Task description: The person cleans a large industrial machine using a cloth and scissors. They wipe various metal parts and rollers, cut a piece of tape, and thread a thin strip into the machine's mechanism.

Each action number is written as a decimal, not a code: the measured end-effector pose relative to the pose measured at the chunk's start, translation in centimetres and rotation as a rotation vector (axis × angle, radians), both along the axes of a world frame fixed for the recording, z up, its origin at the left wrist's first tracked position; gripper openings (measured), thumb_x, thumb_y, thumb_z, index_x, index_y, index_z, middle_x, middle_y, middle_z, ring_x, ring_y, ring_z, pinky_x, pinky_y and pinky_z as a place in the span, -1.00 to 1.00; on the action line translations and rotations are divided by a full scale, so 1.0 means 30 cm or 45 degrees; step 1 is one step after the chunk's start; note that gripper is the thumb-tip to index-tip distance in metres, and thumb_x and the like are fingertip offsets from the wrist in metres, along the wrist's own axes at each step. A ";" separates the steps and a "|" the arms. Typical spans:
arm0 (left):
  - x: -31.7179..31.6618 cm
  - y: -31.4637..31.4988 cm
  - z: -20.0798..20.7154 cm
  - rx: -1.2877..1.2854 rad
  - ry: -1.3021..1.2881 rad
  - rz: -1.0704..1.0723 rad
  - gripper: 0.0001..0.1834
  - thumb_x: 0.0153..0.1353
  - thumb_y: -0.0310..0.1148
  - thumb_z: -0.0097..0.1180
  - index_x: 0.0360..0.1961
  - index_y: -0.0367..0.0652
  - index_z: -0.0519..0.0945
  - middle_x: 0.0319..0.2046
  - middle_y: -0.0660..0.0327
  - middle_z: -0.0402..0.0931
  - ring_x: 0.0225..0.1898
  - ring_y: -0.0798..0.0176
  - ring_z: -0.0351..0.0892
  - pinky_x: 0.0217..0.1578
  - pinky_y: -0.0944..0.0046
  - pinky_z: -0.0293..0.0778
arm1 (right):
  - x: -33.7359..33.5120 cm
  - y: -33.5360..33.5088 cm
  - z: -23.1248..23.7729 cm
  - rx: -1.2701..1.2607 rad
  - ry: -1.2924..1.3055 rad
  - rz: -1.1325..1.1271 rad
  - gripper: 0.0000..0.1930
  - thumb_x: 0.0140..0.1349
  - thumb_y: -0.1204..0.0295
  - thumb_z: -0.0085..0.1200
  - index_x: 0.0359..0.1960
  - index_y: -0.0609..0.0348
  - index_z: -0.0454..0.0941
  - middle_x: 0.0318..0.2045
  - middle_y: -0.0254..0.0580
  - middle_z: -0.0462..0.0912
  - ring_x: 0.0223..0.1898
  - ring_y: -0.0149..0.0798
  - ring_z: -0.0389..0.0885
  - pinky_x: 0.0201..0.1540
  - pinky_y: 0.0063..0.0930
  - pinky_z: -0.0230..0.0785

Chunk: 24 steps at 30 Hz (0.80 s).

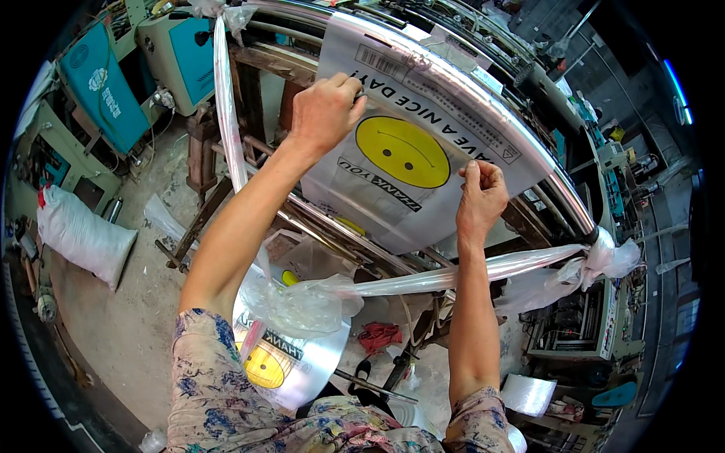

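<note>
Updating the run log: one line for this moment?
left hand: gripping white printed plastic film | right hand: pinching film's lower edge | film draped over metal roller

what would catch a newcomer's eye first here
The yellow smiley face printed on the clear plastic film at the centre, stretched over a shiny curved metal roller. The left hand grips the film's upper edge and the right hand pinches its lower right edge. Below them, a twisted clear plastic strip runs across.
</note>
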<state>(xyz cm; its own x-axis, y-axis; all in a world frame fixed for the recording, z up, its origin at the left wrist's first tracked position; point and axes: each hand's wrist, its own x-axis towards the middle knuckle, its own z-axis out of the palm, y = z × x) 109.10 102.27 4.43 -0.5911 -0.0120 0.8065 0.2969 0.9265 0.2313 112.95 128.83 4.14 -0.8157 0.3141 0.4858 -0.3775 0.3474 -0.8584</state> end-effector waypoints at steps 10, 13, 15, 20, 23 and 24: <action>-0.022 0.024 0.004 -0.010 -0.022 -0.010 -0.86 0.23 -0.25 0.23 -0.25 -0.03 0.67 -0.31 0.26 0.64 -0.25 0.07 0.67 -0.31 0.10 0.57 | -0.015 0.013 -0.006 -0.024 -0.024 -0.061 -0.86 0.30 0.47 0.15 -0.28 0.33 0.64 -0.45 -0.26 0.72 -0.42 -0.51 0.63 -0.30 -0.61 0.45; -0.023 0.028 -0.005 -0.024 -0.013 -0.004 -0.86 0.23 -0.24 0.24 -0.26 -0.03 0.67 -0.32 0.26 0.63 -0.26 0.08 0.67 -0.32 0.10 0.57 | -0.015 0.021 -0.015 -0.063 -0.056 -0.059 -0.85 0.29 0.46 0.16 -0.28 0.35 0.64 -0.46 -0.26 0.72 -0.43 -0.52 0.62 -0.30 -0.61 0.45; -0.017 0.025 -0.009 -0.039 -0.012 0.015 -0.86 0.22 -0.24 0.25 -0.26 -0.03 0.67 -0.33 0.27 0.63 -0.27 0.08 0.66 -0.33 0.11 0.56 | -0.005 0.015 -0.009 -0.077 -0.105 -0.056 -0.84 0.29 0.46 0.16 -0.28 0.36 0.64 -0.47 -0.26 0.72 -0.43 -0.53 0.61 -0.31 -0.62 0.44; -0.021 0.014 -0.006 -0.026 0.048 -0.013 -0.86 0.21 -0.25 0.26 -0.27 -0.03 0.66 -0.34 0.28 0.62 -0.30 0.08 0.66 -0.35 0.13 0.56 | -0.011 0.011 -0.006 -0.027 -0.104 -0.073 -0.84 0.29 0.46 0.15 -0.30 0.35 0.64 -0.51 -0.28 0.71 -0.46 -0.55 0.59 -0.34 -0.64 0.40; -0.021 0.010 -0.007 -0.026 0.057 -0.007 -0.86 0.21 -0.25 0.26 -0.27 -0.03 0.66 -0.34 0.28 0.62 -0.29 0.09 0.66 -0.35 0.13 0.56 | -0.016 0.009 -0.020 -0.041 -0.093 -0.069 -0.85 0.28 0.46 0.15 -0.30 0.35 0.64 -0.51 -0.27 0.71 -0.47 -0.56 0.58 -0.34 -0.64 0.40; -0.022 0.010 -0.009 -0.026 0.054 -0.003 -0.86 0.21 -0.25 0.26 -0.27 -0.04 0.66 -0.34 0.28 0.62 -0.29 0.09 0.66 -0.35 0.13 0.56 | -0.017 0.011 -0.023 -0.040 -0.088 -0.067 -0.85 0.28 0.47 0.15 -0.30 0.35 0.64 -0.51 -0.27 0.71 -0.48 -0.56 0.58 -0.34 -0.65 0.40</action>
<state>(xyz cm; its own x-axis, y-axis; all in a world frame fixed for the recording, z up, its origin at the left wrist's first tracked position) 108.45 102.56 4.17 -0.5563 0.0063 0.8309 0.3080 0.9303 0.1992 112.45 129.15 3.45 -0.8291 0.3713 0.4179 -0.2987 0.3376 -0.8926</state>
